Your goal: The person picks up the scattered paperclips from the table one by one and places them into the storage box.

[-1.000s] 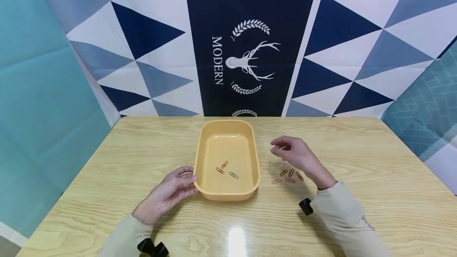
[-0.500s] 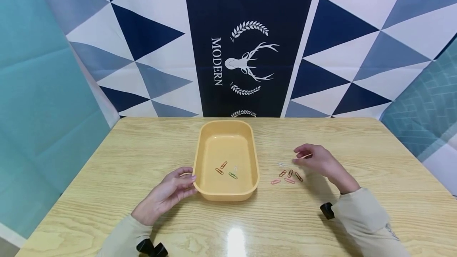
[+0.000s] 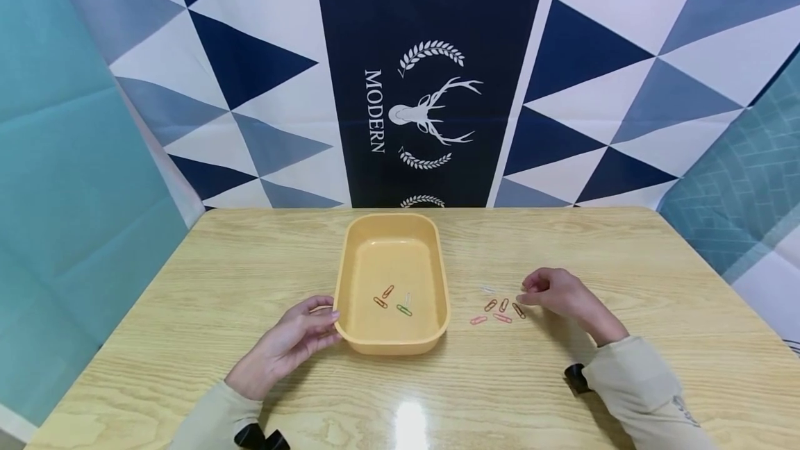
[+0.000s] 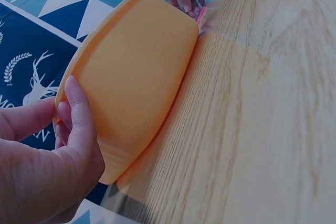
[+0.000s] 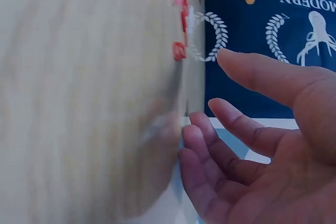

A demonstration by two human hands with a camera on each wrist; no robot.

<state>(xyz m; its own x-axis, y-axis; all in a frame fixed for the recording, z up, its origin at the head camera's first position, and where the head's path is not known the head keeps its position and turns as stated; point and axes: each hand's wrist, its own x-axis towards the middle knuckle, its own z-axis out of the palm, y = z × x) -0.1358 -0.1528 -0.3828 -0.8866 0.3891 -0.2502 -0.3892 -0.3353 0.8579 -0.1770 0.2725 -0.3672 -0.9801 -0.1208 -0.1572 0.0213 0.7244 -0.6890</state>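
A yellow plastic tray [image 3: 392, 347] stands on the wooden table. My left hand [image 3: 287, 339] grips its near left rim; in the left wrist view, thumb and fingers [image 4: 79, 111] pinch the rim from both sides. Inside the tray lie several paper clips, among them a green paper clip [image 3: 404, 310] and a red paper clip [image 3: 380, 303]. My right hand [image 3: 559, 297] hovers low beside the loose clips, closest to a dark red paper clip [image 3: 519, 310]. In the right wrist view, its thumb and index finger stand apart with nothing between them.
Several clips lie loose right of the tray, including a pink paper clip [image 3: 478, 320] and a pale paper clip [image 3: 487, 289]. A patterned cloth [image 3: 281, 89] hangs behind the table's back edge, and a teal cloth [image 3: 87, 158] borders the left.
My right hand has moved right from beside the tray, past the loose clips, then lower toward the table. The left hand stays on the tray's rim. The view has shifted slightly.
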